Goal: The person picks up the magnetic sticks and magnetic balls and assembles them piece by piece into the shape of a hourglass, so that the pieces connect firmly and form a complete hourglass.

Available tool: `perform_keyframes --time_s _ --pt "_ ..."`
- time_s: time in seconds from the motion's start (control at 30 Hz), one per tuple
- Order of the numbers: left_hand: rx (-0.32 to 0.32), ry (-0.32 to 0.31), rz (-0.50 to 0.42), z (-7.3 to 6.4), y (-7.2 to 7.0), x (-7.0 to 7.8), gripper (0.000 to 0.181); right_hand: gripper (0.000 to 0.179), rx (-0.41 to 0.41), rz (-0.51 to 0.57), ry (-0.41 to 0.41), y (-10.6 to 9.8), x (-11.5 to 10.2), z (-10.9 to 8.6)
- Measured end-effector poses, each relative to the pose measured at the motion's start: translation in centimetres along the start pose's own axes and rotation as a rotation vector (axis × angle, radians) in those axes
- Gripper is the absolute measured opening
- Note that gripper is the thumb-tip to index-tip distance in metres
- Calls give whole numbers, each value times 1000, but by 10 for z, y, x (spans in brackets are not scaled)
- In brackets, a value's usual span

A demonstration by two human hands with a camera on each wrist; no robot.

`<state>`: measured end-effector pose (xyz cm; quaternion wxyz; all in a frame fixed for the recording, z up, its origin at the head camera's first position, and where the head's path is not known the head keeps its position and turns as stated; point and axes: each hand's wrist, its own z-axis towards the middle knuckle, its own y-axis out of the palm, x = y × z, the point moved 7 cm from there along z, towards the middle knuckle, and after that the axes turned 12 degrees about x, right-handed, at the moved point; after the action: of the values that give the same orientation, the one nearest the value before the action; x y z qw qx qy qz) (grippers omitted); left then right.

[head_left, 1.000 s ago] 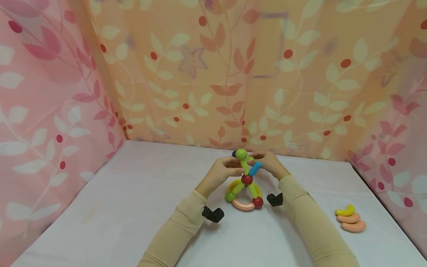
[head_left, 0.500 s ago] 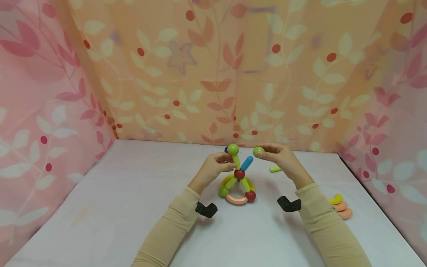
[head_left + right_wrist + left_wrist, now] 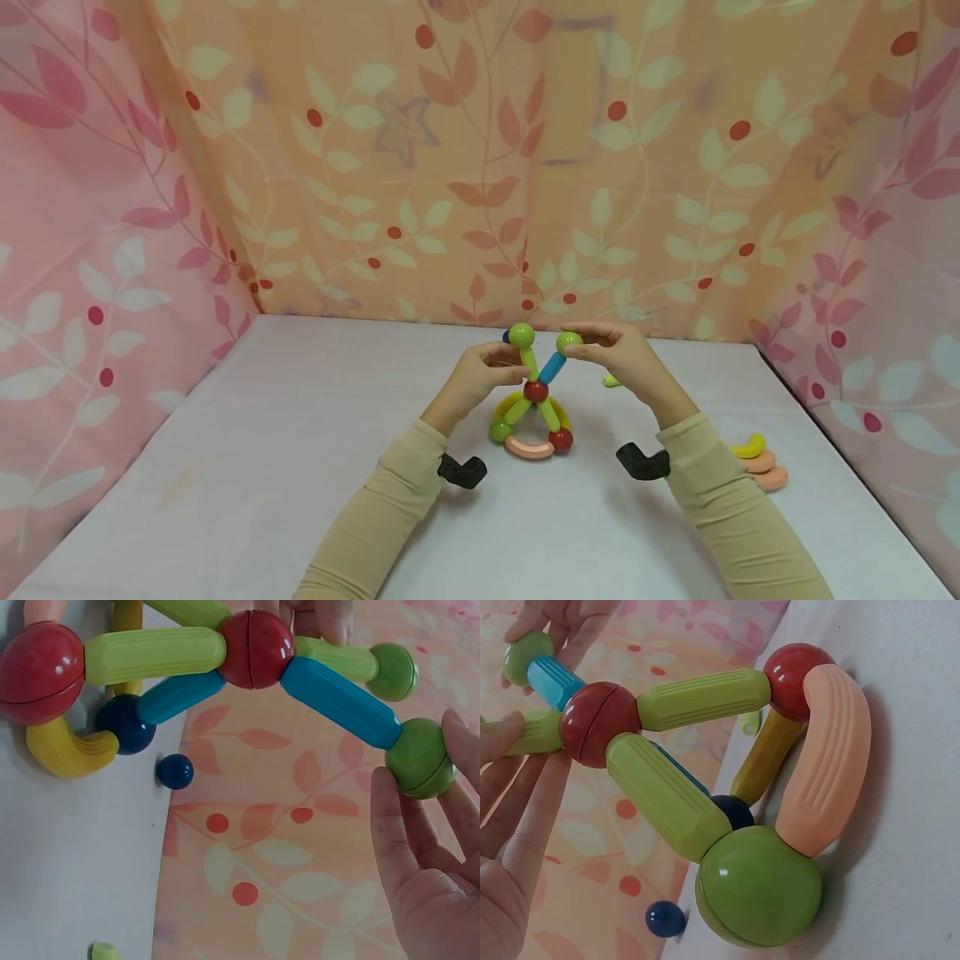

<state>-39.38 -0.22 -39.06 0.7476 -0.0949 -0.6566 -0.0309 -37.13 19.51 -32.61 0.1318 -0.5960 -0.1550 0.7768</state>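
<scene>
Gripping the lime upright rod (image 3: 529,358) in the left hand (image 3: 480,372), just above the central red ball (image 3: 536,391). Pinching the pinched green ball (image 3: 420,759) between thumb and fingertips of the right hand (image 3: 628,360), up and right of the central red ball, touching the outer end of the blue rod (image 3: 552,368).

Likely to knock the blue rod off the central red ball if pressed askew or pulled away too sharply. Liable to tilt the whole figure if pushed from one side without enough bracing from the left hand. Also possible to unseat the crown green ball (image 3: 522,335), above the central red ball, by a stray nudge.

Beneath the central red ball, note the lime leg rods (image 3: 517,412), lower green ball (image 3: 500,431), lower red ball (image 3: 561,441) and curved pink rod (image 3: 529,449) on the bench (image 3: 225,458). Behind the central red ball, mind the loose dark blue ball (image 3: 175,772), probably free to roll if bumped. Further right of it, find the loose lime rod (image 3: 612,381), partly hidden by the right hand, then a curved yellow piece (image 3: 752,447) and two pink pieces (image 3: 770,478), partly blocked by the right sleeve (image 3: 705,475).
</scene>
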Motion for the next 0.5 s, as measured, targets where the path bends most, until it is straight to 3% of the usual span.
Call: perform_keyframes --time_s 0.23,0.5 --pt "-4 6 -3 -1 1 0 30 50 12 1 20 1 2 0" --pt "-34 -21 72 -1 7 -3 34 56 63 -51 86 -11 8 -11"
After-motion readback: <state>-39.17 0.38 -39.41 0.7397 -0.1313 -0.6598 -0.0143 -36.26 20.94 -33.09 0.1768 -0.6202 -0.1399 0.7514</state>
